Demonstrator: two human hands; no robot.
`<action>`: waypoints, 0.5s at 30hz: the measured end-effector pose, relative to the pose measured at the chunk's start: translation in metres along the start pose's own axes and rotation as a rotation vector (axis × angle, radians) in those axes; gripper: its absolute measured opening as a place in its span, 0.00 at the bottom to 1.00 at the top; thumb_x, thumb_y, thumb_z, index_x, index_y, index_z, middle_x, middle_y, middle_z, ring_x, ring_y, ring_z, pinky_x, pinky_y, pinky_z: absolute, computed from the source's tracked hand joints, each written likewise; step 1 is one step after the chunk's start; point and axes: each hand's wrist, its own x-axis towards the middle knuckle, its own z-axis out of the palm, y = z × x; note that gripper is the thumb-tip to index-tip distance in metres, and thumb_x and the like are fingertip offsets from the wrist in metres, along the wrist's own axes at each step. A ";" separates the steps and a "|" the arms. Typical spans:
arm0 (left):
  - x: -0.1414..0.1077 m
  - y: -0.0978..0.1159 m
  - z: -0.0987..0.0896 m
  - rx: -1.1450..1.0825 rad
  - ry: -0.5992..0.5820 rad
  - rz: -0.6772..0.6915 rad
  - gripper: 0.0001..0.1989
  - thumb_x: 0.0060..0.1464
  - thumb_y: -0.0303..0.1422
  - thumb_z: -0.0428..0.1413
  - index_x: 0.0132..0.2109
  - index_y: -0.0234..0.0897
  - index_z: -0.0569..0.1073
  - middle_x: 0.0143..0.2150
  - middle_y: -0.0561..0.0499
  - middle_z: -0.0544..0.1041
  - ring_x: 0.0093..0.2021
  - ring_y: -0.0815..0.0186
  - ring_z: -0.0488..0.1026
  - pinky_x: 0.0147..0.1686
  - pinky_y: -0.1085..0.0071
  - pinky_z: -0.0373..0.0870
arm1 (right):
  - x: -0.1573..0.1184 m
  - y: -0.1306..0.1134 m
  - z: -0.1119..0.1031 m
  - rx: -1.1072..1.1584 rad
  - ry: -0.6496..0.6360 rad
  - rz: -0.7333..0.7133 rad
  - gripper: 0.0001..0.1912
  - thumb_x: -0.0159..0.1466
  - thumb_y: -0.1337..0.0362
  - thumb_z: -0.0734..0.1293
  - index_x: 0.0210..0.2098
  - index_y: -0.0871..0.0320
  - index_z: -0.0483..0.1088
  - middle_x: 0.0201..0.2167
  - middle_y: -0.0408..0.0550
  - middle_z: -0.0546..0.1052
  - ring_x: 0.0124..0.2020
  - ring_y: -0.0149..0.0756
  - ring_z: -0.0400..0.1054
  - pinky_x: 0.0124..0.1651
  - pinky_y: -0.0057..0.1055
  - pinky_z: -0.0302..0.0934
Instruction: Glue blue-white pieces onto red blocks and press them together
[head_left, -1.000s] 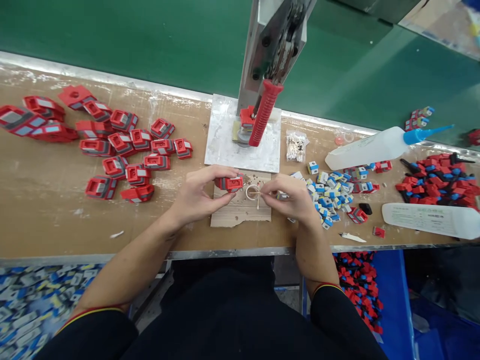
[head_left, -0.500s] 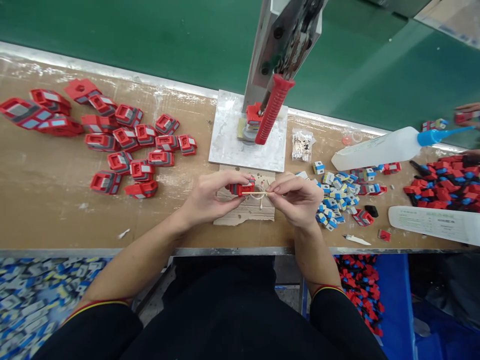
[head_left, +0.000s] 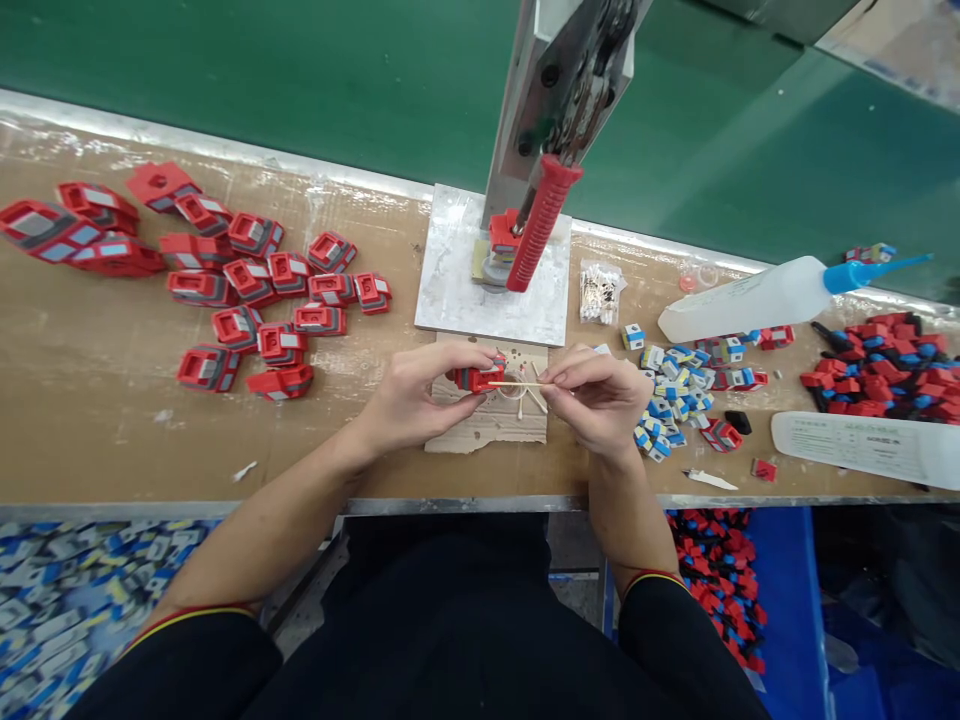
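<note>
We note the left hand (head_left: pixel 412 400) with fingers pinched on a small red part (head_left: pixel 474 378), the right hand (head_left: pixel 596 398) with fingers nipping a thin stick (head_left: pixel 517 384) whose tip touches that part, both above a cardboard scrap (head_left: pixel 480 432) on the counter (head_left: pixel 90 400), red-handled press (head_left: pixel 536 225) beyond.

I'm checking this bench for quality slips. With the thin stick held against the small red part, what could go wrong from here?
1. The stick is thin and pinched only at its end by the right hand; it might snap or slip off the red part.
2. The left hand holds that part by fingertips above the cardboard; it could drop.
3. The press handle hangs close above both hands.
</note>
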 end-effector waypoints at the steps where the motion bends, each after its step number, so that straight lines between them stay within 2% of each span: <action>1: 0.000 0.000 0.000 0.002 -0.003 -0.008 0.12 0.57 0.27 0.66 0.49 0.39 0.82 0.50 0.44 0.87 0.48 0.59 0.85 0.47 0.65 0.84 | 0.000 0.000 0.002 0.016 -0.012 -0.011 0.07 0.64 0.62 0.77 0.31 0.51 0.76 0.25 0.44 0.83 0.27 0.36 0.78 0.28 0.34 0.71; 4: -0.001 -0.001 0.000 -0.004 -0.007 -0.028 0.13 0.56 0.27 0.67 0.49 0.40 0.82 0.50 0.44 0.87 0.50 0.58 0.85 0.50 0.62 0.83 | 0.000 -0.001 0.006 0.052 -0.038 -0.024 0.07 0.63 0.66 0.76 0.32 0.51 0.76 0.26 0.43 0.83 0.28 0.35 0.79 0.30 0.33 0.73; 9: -0.001 -0.001 0.001 -0.007 -0.007 -0.044 0.13 0.56 0.27 0.67 0.48 0.41 0.82 0.50 0.45 0.87 0.50 0.58 0.85 0.52 0.62 0.82 | 0.001 -0.001 0.005 0.016 -0.052 -0.022 0.08 0.63 0.66 0.76 0.30 0.52 0.75 0.25 0.43 0.83 0.27 0.35 0.79 0.29 0.32 0.72; 15: 0.000 0.000 -0.002 0.063 0.002 0.058 0.13 0.57 0.25 0.66 0.50 0.40 0.81 0.50 0.45 0.86 0.51 0.59 0.85 0.52 0.65 0.82 | -0.001 0.000 0.000 0.006 -0.049 -0.008 0.07 0.62 0.68 0.77 0.30 0.52 0.77 0.26 0.43 0.84 0.26 0.35 0.78 0.27 0.31 0.68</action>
